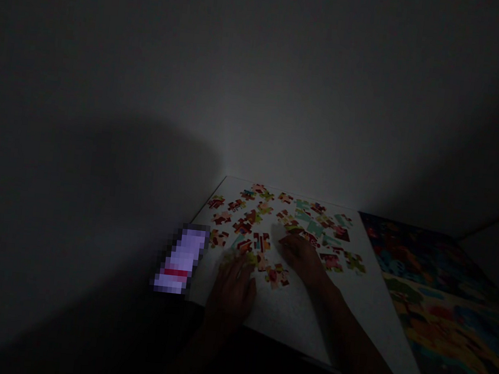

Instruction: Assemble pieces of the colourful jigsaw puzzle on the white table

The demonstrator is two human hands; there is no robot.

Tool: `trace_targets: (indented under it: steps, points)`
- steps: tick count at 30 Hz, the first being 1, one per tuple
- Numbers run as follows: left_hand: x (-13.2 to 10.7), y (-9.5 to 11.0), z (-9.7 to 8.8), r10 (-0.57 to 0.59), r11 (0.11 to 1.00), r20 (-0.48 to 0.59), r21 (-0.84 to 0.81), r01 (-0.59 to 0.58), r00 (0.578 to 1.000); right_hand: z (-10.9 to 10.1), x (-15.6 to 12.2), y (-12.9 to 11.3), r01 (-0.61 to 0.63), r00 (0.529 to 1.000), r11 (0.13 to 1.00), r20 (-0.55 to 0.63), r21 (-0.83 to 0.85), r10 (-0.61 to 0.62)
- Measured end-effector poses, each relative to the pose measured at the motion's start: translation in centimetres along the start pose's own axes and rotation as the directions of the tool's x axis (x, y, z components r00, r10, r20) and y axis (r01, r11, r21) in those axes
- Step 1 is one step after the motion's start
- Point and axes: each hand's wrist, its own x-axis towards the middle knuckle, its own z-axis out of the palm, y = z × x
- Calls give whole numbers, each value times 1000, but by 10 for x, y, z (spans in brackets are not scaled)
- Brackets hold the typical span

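Many colourful jigsaw pieces [243, 227] lie scattered on a white board [293, 316] in dim light. My left hand [232, 289] rests flat at the near side of the board, its fingers stretched over a few greenish pieces [251, 259]. Just beyond those fingertips are a red-and-brown piece [244, 246] and a striped one [262, 242]. My right hand [304, 259] is at the middle of the board, with its fingers drawn together and pointing left. Whatever those fingers may hold is hidden. A piece with pink and yellow [277, 276] lies between the hands.
A phone with a lit, blurred screen [182, 260] sits at the board's left edge. To the right is a colourful picture sheet [433, 307] with a tree and animal-like figures. Pale walls [303, 97] rise behind and to the left, and the board's front edge drops into darkness.
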Motion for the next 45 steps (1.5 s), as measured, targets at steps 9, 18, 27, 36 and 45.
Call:
trace_targets:
  steps: [9, 18, 27, 36, 45]
  points:
    - [3, 1, -6, 25, 990, -50, -135, -31, 998, 1, -2, 2, -78, 997, 997, -14, 17, 78]
    - [-5, 0, -24, 328, 894, -42, -309, -324, 944, -3, -2, 2, -107, 994, 994, 17, 10, 106]
    - [-3, 0, -22, 292, 911, 48, -319, -262, 955, -7, -5, -8, -90, 995, 996, 52, -9, 90]
    - [-3, -5, -12, 144, 976, 25, -171, -138, 989, 0, -60, -40, 11, 999, 999, 34, -44, -10]
    - [-5, -7, 5, 43, 996, 164, 65, -54, 986, 7, -73, -50, 25, 1000, 1000, 14, -15, -25]
